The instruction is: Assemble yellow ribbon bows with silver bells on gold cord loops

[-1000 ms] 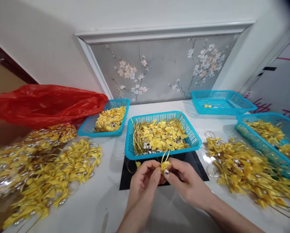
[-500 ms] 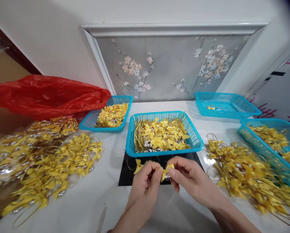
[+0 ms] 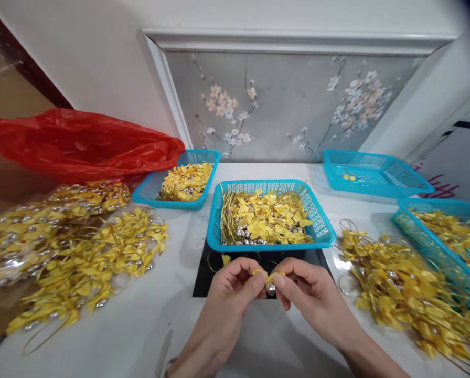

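Between my two hands is a small yellow ribbon bow with a silver bell hanging under it. My left hand pinches one side of the bow between thumb and forefinger. The other side is pinched by my right hand, its remaining fingers curled beneath. Both hands are over a black mat, just in front of a blue basket filled with yellow bows, silver bells and gold cords. Another yellow bow lies on the mat, partly hidden behind my left hand.
Piles of belled bows lie left and right. A red plastic bag overlaps a blue basket at back left. Two more blue baskets stand at the right, one holding many bows. A wall panel rises behind.
The bow between my fingers has turned so the silver bell now hangs below it, facing me. My left hand has shifted slightly right, and the whole view has tilted a little.
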Demonstrator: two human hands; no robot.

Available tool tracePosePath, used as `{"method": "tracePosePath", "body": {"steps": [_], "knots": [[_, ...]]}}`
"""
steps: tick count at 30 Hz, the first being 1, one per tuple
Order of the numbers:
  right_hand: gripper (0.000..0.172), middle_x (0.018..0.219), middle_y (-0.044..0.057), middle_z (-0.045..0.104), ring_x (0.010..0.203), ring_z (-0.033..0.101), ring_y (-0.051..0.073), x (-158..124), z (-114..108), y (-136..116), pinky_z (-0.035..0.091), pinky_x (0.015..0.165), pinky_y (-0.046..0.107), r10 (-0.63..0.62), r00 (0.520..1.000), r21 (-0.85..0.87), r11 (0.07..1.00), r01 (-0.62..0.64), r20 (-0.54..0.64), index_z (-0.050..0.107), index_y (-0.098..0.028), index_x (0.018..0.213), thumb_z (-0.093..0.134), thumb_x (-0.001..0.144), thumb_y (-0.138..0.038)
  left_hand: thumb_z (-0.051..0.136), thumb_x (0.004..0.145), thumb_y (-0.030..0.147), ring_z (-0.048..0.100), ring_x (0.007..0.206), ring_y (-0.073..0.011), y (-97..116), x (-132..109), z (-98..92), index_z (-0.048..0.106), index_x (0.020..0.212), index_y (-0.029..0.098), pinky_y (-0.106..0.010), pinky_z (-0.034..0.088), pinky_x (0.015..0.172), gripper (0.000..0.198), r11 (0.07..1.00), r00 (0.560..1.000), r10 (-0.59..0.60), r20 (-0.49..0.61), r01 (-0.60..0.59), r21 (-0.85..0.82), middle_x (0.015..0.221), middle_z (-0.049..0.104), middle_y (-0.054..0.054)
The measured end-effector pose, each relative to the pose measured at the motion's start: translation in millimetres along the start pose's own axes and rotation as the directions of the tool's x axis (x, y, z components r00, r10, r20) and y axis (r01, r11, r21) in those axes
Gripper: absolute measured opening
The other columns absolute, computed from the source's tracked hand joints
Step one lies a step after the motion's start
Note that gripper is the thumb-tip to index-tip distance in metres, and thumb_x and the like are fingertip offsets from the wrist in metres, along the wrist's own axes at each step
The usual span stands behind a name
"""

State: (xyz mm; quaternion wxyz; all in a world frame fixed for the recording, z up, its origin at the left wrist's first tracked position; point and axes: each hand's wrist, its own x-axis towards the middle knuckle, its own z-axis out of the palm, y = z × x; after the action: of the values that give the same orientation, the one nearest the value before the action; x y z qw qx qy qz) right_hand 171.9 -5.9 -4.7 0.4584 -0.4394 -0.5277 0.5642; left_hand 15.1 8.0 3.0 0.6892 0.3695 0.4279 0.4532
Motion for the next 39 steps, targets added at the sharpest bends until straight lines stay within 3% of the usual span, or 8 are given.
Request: {"method": "tracePosePath", "body": {"steps": [5,10,12,23,26,29,32,39], "knots": [[0.023,0.065,-0.003,0.059,0.05,0.051,0.008,1,7,3,0.041,0.048,0.02,0.096,0.995,0.302,0.949,-0.088,-0.01,0.062,-0.018,0.087,0.07,0.084,-0.039,0.082,0.069,0.023,0.051,0.06,-0.0089,0,0,-0.4,0.065,0.067,0.017,-0.02,0.043,0.061,0.018,0.988,0.999,-0.045,0.02,0.048,-0.15,0.063,0.059,0.004],[0.032,0.057,-0.004,0.058,0.04,0.044,0.004,3,16,7,0.034,0.038,0.015,0.241,0.961,0.591,0.759,-0.274,0.136,0.056,-0.017,0.074,0.079,0.075,-0.039,0.081,0.071,0.022,0.052,0.062,-0.0089,-2,-2,-0.2,0.065,0.068,0.018,-0.019,0.045,0.062,0.017,0.991,0.999,0.036,0.009,-0.034,-0.129,0.066,0.061,0.004],[0.034,0.055,-0.004,0.059,0.038,0.043,0.004,3,17,7,0.033,0.036,0.015,0.27,0.95,0.623,0.72,-0.307,0.156,0.055,-0.017,0.075,0.081,0.072,-0.04,0.08,0.072,0.021,0.053,0.064,-0.0091,-3,-2,-0.8,0.065,0.07,0.018,-0.019,0.045,0.064,0.015,0.994,0.997,0.071,-0.007,-0.071,-0.083,0.068,0.061,0.004],[0.031,0.06,-0.003,0.062,0.044,0.049,0.006,-4,15,1,0.036,0.042,0.016,0.22,0.964,0.563,0.783,-0.265,0.148,0.051,-0.018,0.077,0.071,0.083,-0.042,0.074,0.072,0.013,0.06,0.065,-0.0103,-3,-7,2.7,0.069,0.07,0.021,-0.017,0.047,0.06,0.01,0.933,0.95,0.291,-0.109,-0.257,0.25,0.069,0.068,0.003],[0.028,0.063,-0.002,0.06,0.049,0.049,0.008,-3,5,-1,0.038,0.047,0.019,0.178,0.973,0.377,0.9,-0.22,0.145,0.051,-0.019,0.078,0.062,0.089,-0.043,0.074,0.072,0.014,0.06,0.063,-0.0104,-2,-7,4.0,0.068,0.07,0.021,-0.017,0.047,0.06,0.009,0.931,0.953,0.284,-0.109,-0.246,0.271,0.067,0.067,0.004],[0.02,0.074,0.001,0.06,0.064,0.053,0.012,-1,-10,-7,0.041,0.058,0.024,0.019,0.996,-0.091,0.996,-0.011,0.091,0.06,-0.019,0.084,0.055,0.094,-0.036,0.074,0.073,0.016,0.058,0.063,-0.01,0,-5,3.6,0.065,0.073,0.021,-0.017,0.046,0.059,0.009,0.957,0.98,0.185,-0.069,-0.163,0.242,0.067,0.065,0.004],[0.011,0.088,0.004,0.062,0.076,0.056,0.016,1,-19,-14,0.044,0.065,0.027,-0.141,0.989,-0.362,0.921,0.144,0.034,0.064,-0.021,0.091,0.057,0.093,-0.03,0.075,0.072,0.017,0.057,0.065,-0.0104,0,-3,4.1,0.062,0.075,0.02,-0.019,0.046,0.061,0.013,0.966,0.991,0.121,-0.057,-0.104,0.234,0.069,0.064,0.004],[0.009,0.082,0.003,0.063,0.075,0.058,0.018,1,-8,-16,0.044,0.066,0.028,-0.247,0.963,-0.548,0.794,0.263,0.104,0.062,-0.021,0.084,0.057,0.091,-0.019,0.067,0.074,0.011,0.062,0.07,-0.0132,-13,-2,5.6,0.06,0.08,0.022,-0.022,0.049,0.066,0.014,0.936,0.979,0.2,-0.026,-0.183,0.301,0.073,0.066,0.004]]}}
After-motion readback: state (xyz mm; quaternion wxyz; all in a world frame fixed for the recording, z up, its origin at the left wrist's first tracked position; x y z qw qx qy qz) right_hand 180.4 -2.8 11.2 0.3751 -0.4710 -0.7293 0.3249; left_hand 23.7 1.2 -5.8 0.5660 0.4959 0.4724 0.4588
